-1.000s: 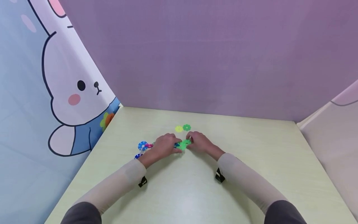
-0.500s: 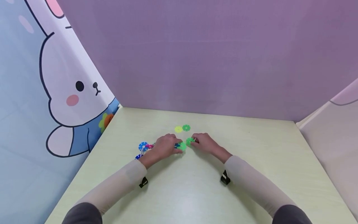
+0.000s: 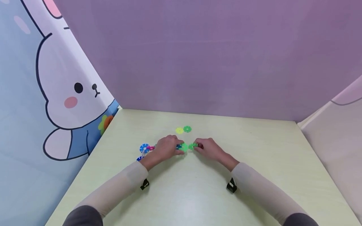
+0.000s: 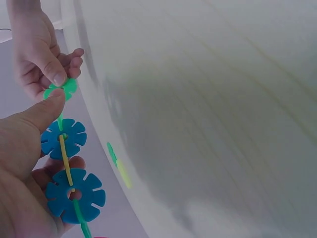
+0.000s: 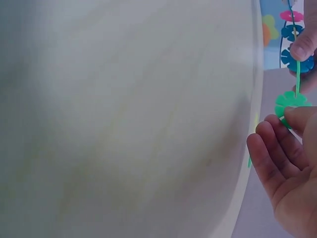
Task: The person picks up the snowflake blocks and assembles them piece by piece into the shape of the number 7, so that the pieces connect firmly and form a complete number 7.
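My left hand [image 3: 167,147] grips a chain of slotted plastic snowflake discs, its thumb near the chain's green end disc [image 3: 184,147]. Blue discs [image 4: 76,196] alternate with yellow and green ones seen edge-on in the left wrist view. Beyond the hand, the chain continues to a pink disc [image 3: 150,147] and a blue disc [image 3: 144,148]; the hand hides its middle. My right hand [image 3: 210,149] pinches a green snowflake disc [image 5: 290,103] between thumb and fingertips, just right of the chain's end. Whether this disc touches the chain, I cannot tell.
On the pale table [image 3: 186,191], a loose yellow disc [image 3: 179,130] and a loose green disc [image 3: 187,129] lie behind the hands. A purple curtain [image 3: 198,62] closes the back, and a rabbit-print cloth [image 3: 65,94] hangs at the left.
My right hand has drawn a little to the right, and its green disc has turned from overlapping the chain's end to sitting beside it. My left hand has barely moved.
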